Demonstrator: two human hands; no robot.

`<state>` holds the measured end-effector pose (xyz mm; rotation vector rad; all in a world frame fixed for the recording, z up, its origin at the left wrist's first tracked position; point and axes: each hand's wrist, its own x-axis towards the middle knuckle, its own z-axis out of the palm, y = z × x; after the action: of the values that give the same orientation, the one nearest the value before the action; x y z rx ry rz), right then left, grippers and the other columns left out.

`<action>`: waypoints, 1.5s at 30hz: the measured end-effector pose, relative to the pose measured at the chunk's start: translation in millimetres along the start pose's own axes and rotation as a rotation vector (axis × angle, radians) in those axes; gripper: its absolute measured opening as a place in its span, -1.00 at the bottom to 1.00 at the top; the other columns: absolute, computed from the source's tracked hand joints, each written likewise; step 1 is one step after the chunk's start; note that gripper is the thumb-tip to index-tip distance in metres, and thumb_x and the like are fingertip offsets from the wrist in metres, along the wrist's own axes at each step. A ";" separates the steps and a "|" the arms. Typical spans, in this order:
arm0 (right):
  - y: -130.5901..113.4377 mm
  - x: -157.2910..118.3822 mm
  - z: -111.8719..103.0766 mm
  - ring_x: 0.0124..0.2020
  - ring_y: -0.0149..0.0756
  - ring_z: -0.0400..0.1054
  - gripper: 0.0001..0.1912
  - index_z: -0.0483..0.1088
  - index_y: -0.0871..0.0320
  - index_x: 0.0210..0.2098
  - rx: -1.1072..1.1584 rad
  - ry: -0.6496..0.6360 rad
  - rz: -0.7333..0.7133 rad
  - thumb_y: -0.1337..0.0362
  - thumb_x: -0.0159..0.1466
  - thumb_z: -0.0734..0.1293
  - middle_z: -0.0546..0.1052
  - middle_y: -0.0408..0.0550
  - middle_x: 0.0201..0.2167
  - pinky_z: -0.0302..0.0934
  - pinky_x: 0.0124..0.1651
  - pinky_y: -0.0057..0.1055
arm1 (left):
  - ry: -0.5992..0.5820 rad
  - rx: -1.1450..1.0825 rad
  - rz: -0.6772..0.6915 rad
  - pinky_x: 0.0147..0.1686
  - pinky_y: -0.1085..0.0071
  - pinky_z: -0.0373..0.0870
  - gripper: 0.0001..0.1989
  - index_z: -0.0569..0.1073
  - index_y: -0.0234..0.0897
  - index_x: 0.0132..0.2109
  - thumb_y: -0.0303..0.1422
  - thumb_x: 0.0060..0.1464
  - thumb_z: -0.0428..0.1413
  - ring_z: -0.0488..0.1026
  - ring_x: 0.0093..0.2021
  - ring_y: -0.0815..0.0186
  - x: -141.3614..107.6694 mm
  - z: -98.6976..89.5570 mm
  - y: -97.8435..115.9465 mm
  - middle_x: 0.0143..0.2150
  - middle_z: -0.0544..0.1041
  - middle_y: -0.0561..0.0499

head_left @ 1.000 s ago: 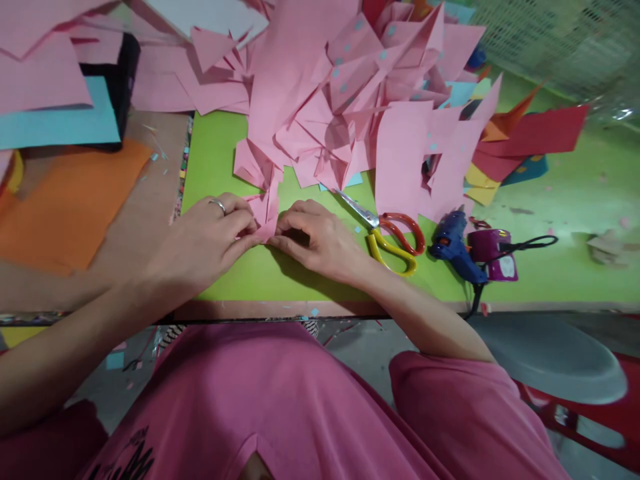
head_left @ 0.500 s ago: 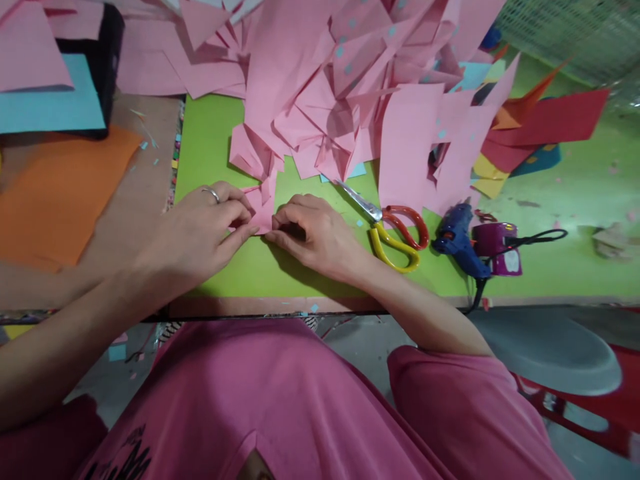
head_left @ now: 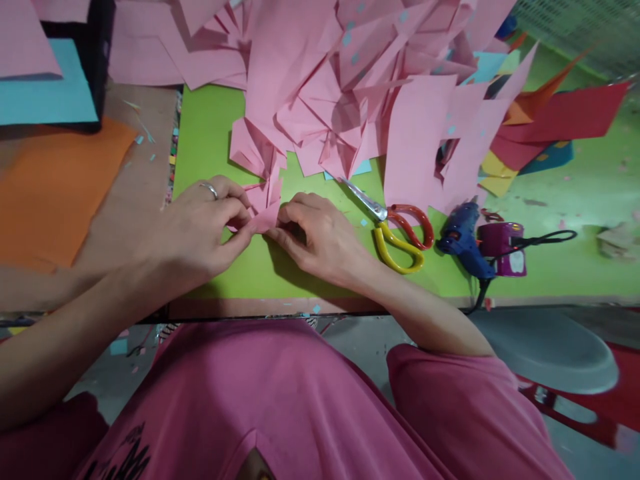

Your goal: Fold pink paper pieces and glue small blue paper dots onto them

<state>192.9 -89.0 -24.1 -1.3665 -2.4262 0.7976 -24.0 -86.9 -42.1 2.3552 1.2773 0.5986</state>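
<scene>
A small piece of pink paper [head_left: 266,219] is pinched between my two hands above the green tabletop, its near edge curled up. My left hand [head_left: 205,223], with a ring on one finger, grips its left side between thumb and fingers. On the opposite side my right hand [head_left: 320,233] holds the right edge with thumb and forefinger. Just beyond lies a folded pink paper piece [head_left: 250,150], touching or close behind the held one. Scissors [head_left: 387,223] with one red and one yellow handle rest to the right of my right hand, blades pointing away.
Crumpled and cut pink paper [head_left: 300,73] heaps across the back. A blue glue gun [head_left: 465,240] and a purple object [head_left: 503,247] with a black cord sit right. Orange paper [head_left: 60,193] lies left, near a black box [head_left: 103,73]. A grey stool [head_left: 545,350] stands below the table edge.
The held paper's near edge has lifted and curled upward, where it lay flatter before. Both hands stay in nearly the same place. The view has shifted slightly.
</scene>
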 end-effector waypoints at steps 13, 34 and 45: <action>-4.2 2.1 1.5 -0.30 -0.24 0.28 -0.80 0.44 0.18 -0.31 -0.011 0.054 0.089 0.19 0.36 0.31 0.45 -0.04 -0.37 0.09 -0.20 -0.32 | 0.010 0.026 -0.024 0.01 0.11 0.43 -0.72 0.41 -0.19 -0.34 -0.17 0.32 0.03 0.50 -0.02 0.10 -1.7 1.8 1.9 -0.05 0.54 -0.11; 2.1 -19.7 22.1 -0.24 -0.28 0.28 -0.72 0.50 0.11 0.00 -0.380 0.177 -0.144 0.26 0.52 0.16 0.51 -0.02 -0.22 0.03 -0.36 -0.34 | -0.053 0.262 0.138 -0.06 0.06 0.48 -0.64 0.56 -0.31 -0.04 -0.34 0.41 -0.13 0.56 -0.05 0.02 -9.1 -2.9 16.9 -0.04 0.64 -0.20; -7.9 -23.1 15.4 -0.14 -0.15 0.26 -0.67 0.47 0.19 -0.04 -0.566 0.121 -0.275 0.40 0.51 0.08 0.57 0.08 -0.01 0.05 -0.15 -0.16 | -0.032 0.284 0.171 0.08 0.16 0.44 -0.62 0.47 -0.32 0.17 -0.31 0.44 -0.14 0.55 0.07 0.10 -11.4 1.5 12.8 0.12 0.61 -0.14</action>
<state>192.4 -117.1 -31.0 -1.1493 -2.7674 -0.0487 -20.1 -103.3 -38.6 2.7156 1.2240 0.4523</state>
